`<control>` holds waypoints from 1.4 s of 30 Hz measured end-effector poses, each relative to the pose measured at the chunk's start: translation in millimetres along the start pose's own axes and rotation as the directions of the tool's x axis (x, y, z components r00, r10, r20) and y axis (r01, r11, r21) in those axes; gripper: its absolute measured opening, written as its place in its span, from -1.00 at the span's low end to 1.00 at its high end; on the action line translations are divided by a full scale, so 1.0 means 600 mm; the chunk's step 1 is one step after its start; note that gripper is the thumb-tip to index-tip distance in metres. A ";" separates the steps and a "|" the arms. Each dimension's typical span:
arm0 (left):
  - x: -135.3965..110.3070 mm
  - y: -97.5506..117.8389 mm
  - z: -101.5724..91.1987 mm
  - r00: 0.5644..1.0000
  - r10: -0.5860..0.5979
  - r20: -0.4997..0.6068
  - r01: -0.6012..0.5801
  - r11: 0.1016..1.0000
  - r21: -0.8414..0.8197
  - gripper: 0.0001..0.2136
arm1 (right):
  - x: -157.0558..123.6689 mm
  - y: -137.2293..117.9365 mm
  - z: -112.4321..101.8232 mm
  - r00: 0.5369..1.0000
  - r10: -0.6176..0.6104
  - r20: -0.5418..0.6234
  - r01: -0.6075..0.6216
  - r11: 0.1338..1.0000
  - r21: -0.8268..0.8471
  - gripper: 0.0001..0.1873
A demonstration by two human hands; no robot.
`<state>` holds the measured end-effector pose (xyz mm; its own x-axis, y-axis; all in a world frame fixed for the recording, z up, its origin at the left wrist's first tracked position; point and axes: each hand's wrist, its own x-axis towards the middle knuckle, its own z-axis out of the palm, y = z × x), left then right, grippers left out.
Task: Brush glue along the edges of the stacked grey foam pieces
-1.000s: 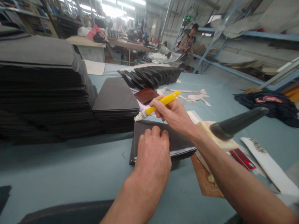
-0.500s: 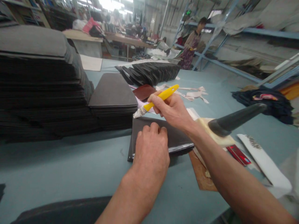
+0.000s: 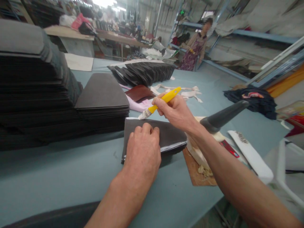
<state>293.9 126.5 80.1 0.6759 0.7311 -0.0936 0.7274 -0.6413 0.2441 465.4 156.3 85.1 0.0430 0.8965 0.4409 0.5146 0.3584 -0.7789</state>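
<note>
My left hand (image 3: 142,152) rests knuckles up, fingers curled, pressing on a small stack of dark sheets (image 3: 171,137) lying on the blue-grey table (image 3: 59,177). My right hand (image 3: 177,110) grips a yellow-handled brush (image 3: 163,100) whose pale, glue-caked bristle tip touches the far left edge of the top sheet. The brush points left and down.
A tall pile of black sheets (image 3: 35,95) and a lower pile (image 3: 102,98) stand at the left. Fanned black pieces (image 3: 142,72), a maroon piece (image 3: 139,92) and white strips lie behind. A black cone-shaped tool (image 3: 223,116) sits on a glue-stained board at right. A person (image 3: 193,50) stands far back.
The view has shifted, so everything sits further left in frame. The brush tip has come down from above the sheet to its far edge. My left hand stays pressed on the stack.
</note>
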 end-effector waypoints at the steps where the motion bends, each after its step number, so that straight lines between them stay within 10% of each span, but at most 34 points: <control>1: 0.000 0.000 0.000 1.000 -0.001 0.005 0.001 1.000 0.008 -0.53 | -0.002 0.000 -0.003 1.000 -0.003 -0.001 0.003 1.000 -0.006 -0.39; 16: 0.002 -0.015 0.018 0.996 0.036 -0.081 -0.033 0.999 0.039 -0.47 | -0.038 -0.008 -0.055 0.994 0.024 -0.110 -0.033 0.996 -0.082 -0.37; 27: 0.005 -0.024 0.027 0.987 0.069 -0.143 -0.066 0.997 0.029 -0.46 | -0.022 -0.013 -0.008 0.999 0.013 -0.040 -0.011 0.999 0.034 -0.44; 42: 0.006 -0.031 0.034 0.977 0.103 -0.189 -0.098 0.995 0.033 -0.46 | -0.063 0.004 -0.079 0.997 0.051 -0.053 -0.057 0.991 -0.118 -0.38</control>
<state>285.3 136.3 55.8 0.7123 0.6921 0.1164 0.6611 -0.7174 0.2200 505.3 111.1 87.9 0.1141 0.8985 0.4238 0.6089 0.2738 -0.7445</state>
